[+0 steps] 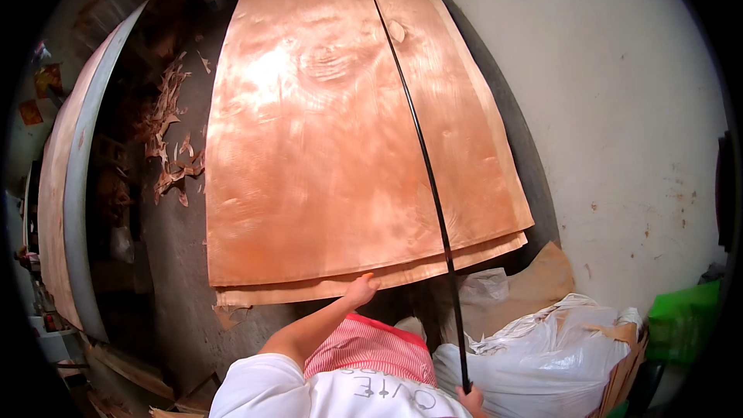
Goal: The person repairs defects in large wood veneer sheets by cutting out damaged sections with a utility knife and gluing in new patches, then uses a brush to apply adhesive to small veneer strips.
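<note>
A wide stack of thin, reddish wood veneer sheets point(309, 209) stretches away in front of me, with a lower layer showing past the near edge. My left hand point(361, 289) is at the middle of that edge, closed on the top sheet's rim; part of its fingers is hidden. At the lower right, my right hand point(470, 400) grips the thick end of a long, thin black rod point(424, 147). The rod runs up over the sheets toward the far end, slanting left as it goes.
A white wall point(611, 108) rises on the right. White plastic sacking point(549, 352), brown paper point(542, 279) and a green bag point(683, 323) lie at the lower right. Torn veneer scraps point(166, 139) litter the left floor. Farther left is a long board-topped table point(66, 186).
</note>
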Action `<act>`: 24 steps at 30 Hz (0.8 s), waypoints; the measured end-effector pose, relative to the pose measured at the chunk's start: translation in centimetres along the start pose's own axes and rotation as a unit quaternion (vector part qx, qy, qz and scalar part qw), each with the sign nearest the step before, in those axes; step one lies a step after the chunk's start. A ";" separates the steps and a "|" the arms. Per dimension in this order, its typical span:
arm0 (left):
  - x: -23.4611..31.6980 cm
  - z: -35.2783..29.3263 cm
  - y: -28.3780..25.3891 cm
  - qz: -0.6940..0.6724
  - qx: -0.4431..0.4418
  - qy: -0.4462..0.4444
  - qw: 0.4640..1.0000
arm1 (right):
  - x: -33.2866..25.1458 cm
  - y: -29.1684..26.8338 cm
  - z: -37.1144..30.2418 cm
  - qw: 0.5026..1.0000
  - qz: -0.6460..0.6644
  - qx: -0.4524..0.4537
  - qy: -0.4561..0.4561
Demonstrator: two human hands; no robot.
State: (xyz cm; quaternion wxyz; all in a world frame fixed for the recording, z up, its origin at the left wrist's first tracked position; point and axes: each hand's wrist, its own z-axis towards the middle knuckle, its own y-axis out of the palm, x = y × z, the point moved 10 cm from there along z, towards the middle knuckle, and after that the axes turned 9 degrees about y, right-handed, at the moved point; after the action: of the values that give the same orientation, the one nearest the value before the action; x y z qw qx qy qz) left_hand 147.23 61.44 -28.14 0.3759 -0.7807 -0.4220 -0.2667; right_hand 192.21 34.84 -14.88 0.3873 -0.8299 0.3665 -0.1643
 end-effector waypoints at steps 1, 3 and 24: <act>1.6 -0.4 0.1 -0.012 -0.016 0.025 0.999 | 0.2 0.6 -2.7 1.000 0.010 -0.028 0.008; 5.2 -0.9 0.7 -0.034 -0.039 0.088 0.995 | -0.6 0.8 -6.2 0.998 0.022 -0.051 0.009; 7.6 -12.9 12.6 -0.411 -0.081 -0.006 0.908 | -2.2 -0.8 -11.3 0.983 0.127 0.033 -0.127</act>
State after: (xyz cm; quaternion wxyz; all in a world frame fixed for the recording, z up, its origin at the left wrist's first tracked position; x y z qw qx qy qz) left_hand 160.60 49.94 -19.70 0.1665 -0.5676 -0.6845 -0.4261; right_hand 184.85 30.88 -6.90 0.4758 -0.7772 0.4115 -0.0192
